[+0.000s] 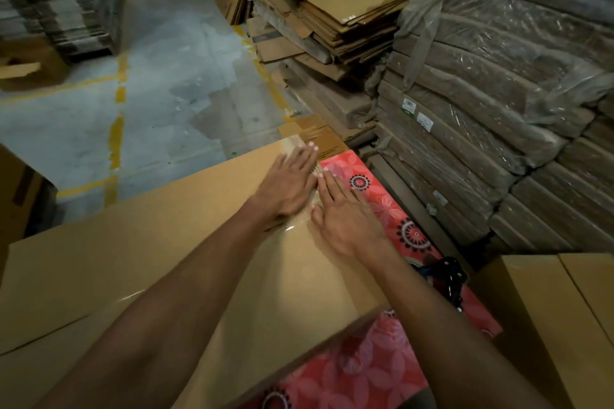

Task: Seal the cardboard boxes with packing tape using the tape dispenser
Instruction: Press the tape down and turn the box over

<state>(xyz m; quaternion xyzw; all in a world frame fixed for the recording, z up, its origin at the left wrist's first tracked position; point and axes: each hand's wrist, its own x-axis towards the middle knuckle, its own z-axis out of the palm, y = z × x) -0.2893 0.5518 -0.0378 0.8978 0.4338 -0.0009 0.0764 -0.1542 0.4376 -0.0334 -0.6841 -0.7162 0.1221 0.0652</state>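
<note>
Pressing down with left hand (289,184) and right hand (347,221), both flat, fingers straight, gripping nothing, on clear packing tape (294,227) at the far end of the big cardboard box (133,259) mid-frame. Crowded on the right by a second box (548,315), wrapped bundles (498,83) and flattened cartons (345,13); underneath, a red floral mat (368,183). Partly hidden beside the right forearm, lying on the mat, a dark tool, seemingly the tape dispenser (447,279), too murky to make out
</note>
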